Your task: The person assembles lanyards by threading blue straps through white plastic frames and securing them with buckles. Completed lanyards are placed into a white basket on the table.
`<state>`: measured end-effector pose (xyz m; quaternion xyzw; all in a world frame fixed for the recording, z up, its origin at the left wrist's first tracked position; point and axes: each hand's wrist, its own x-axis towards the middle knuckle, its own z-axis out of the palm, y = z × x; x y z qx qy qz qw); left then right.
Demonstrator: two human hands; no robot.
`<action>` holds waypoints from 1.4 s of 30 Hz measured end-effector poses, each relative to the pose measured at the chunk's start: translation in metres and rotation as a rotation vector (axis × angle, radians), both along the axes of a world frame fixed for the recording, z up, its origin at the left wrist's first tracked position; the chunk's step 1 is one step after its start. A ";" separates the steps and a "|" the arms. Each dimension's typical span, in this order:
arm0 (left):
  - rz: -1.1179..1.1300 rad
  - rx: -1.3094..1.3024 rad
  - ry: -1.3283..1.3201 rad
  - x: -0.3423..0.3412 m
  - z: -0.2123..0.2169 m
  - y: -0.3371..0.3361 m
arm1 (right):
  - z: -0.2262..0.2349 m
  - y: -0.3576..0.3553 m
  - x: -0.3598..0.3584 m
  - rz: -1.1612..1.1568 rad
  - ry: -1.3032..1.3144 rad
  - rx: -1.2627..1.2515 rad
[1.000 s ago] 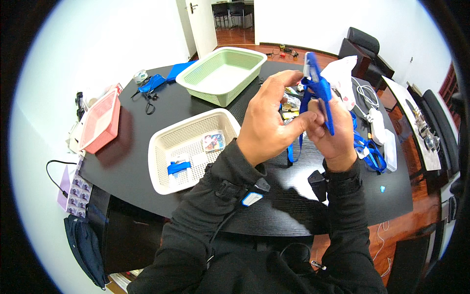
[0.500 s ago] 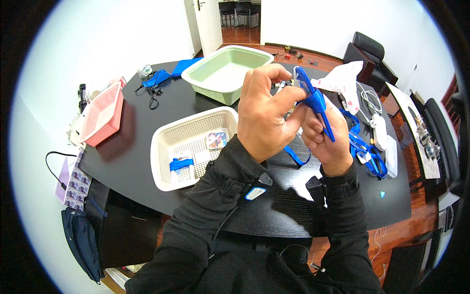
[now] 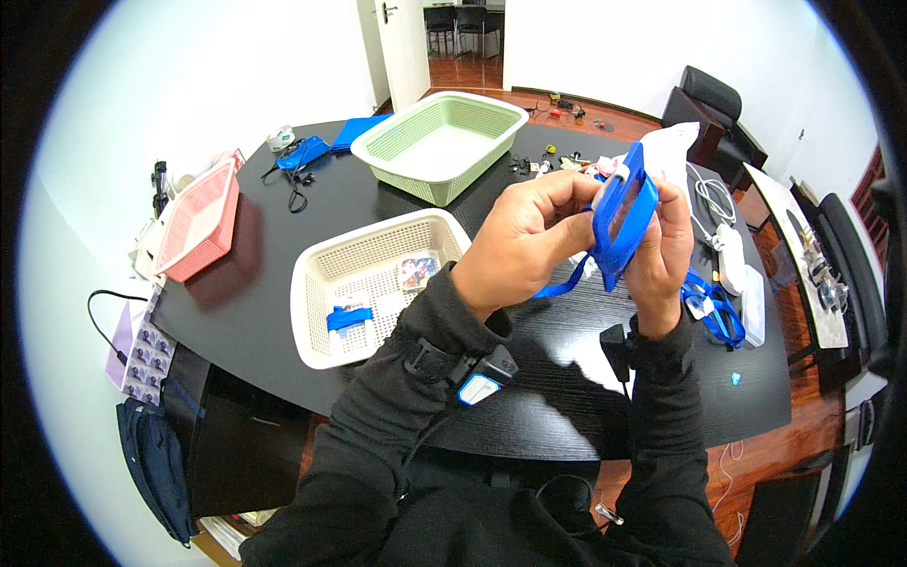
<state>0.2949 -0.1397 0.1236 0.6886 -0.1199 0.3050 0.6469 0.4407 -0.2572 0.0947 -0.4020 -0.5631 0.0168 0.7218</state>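
In front of me, over the table, both hands hold a blue-framed badge holder (image 3: 609, 208) with a clear middle, tilted on its edge. A wide blue lanyard strap (image 3: 624, 248) passes around it. My left hand (image 3: 524, 236) pinches the near-left side, thumb and forefinger together. My right hand (image 3: 664, 250) grips the right side, its fingers partly hidden behind the holder. A loose end of strap hangs below my left fingers. Left of my hands, a cream basket (image 3: 300, 317) holds a badge holder wrapped in blue strap (image 3: 350, 319) and a picture card in clear casing (image 3: 418, 272).
A green basket (image 3: 444, 184) stands at the back, a pink basket (image 3: 225, 227) at the left edge. On the right lie blue lanyards (image 3: 720, 317), a white power strip (image 3: 729, 257) and a clear box (image 3: 753, 304). Small items (image 3: 534, 165) and a white bag (image 3: 675, 146) lie behind my hands.
The badge holder has turned so its clear middle shows more. My right hand has shifted up and to the right; my left hand has moved slightly lower and nearer.
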 end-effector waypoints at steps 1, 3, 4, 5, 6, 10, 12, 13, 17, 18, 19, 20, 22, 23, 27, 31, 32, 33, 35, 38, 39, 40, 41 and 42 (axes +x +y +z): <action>0.063 0.023 -0.024 0.000 0.000 0.001 | 0.003 -0.001 0.003 0.000 -0.038 -0.009; 0.151 -0.058 -0.061 -0.001 0.001 0.001 | 0.017 -0.013 0.013 -0.218 -0.229 -0.116; 0.214 -0.044 -0.067 -0.003 0.002 0.002 | 0.022 -0.016 0.015 -0.249 -0.194 -0.124; 0.270 -0.025 -0.076 -0.005 0.003 0.003 | 0.027 -0.020 0.016 -0.281 -0.163 -0.085; 0.295 0.013 -0.074 -0.006 0.004 0.003 | 0.032 -0.024 0.015 -0.232 -0.121 -0.104; 0.314 0.060 -0.081 -0.006 0.003 -0.004 | 0.036 -0.030 0.000 -0.060 -0.360 -0.301; 0.346 0.036 -0.148 -0.001 0.002 -0.007 | 0.032 -0.028 -0.008 -0.149 -0.352 -0.324; 0.363 0.052 -0.135 -0.001 0.002 -0.007 | 0.031 -0.026 -0.009 -0.151 -0.336 -0.337; 0.501 0.238 -0.152 -0.004 0.002 0.001 | 0.032 -0.031 0.000 -0.200 -0.229 -0.164; 0.551 0.316 -0.170 -0.005 0.003 0.005 | 0.034 -0.034 0.005 -0.205 -0.243 -0.111; 0.526 0.341 -0.143 -0.007 0.004 0.008 | 0.036 -0.037 0.010 -0.212 -0.261 -0.053; 0.500 0.366 -0.115 -0.010 0.004 0.011 | 0.037 -0.041 0.013 -0.227 -0.209 -0.056; 0.480 0.418 -0.006 -0.011 0.006 0.015 | 0.040 -0.046 0.019 -0.079 -0.104 -0.060; 0.540 0.609 -0.044 -0.010 0.006 0.014 | 0.041 -0.048 0.020 -0.002 -0.019 -0.069; 0.338 0.720 -0.035 0.000 0.001 -0.001 | 0.039 -0.046 0.012 0.124 0.123 -0.219; 0.024 0.286 0.088 0.006 -0.005 -0.021 | 0.041 -0.044 0.003 0.239 0.231 -0.232; 0.010 0.237 0.120 0.007 -0.006 -0.024 | 0.042 -0.044 0.002 0.291 0.247 -0.205; -0.003 0.188 0.152 0.008 -0.007 -0.026 | 0.042 -0.044 0.002 0.283 0.267 -0.216; -0.108 0.025 0.100 0.012 -0.009 -0.031 | 0.042 -0.043 0.003 0.330 0.303 -0.197; -0.155 -0.014 0.199 0.011 -0.010 -0.032 | 0.039 -0.037 0.004 0.354 0.411 -0.152; -0.155 -0.023 0.211 0.011 -0.009 -0.031 | 0.038 -0.036 0.004 0.340 0.444 -0.149; -0.141 -0.025 0.237 0.010 -0.009 -0.031 | 0.038 -0.035 0.006 0.414 0.454 -0.147; -0.123 -0.022 0.254 0.010 -0.008 -0.030 | 0.037 -0.035 0.007 0.427 0.450 -0.156; -0.156 -0.064 0.254 0.008 -0.008 -0.029 | 0.037 -0.035 0.007 0.440 0.446 -0.164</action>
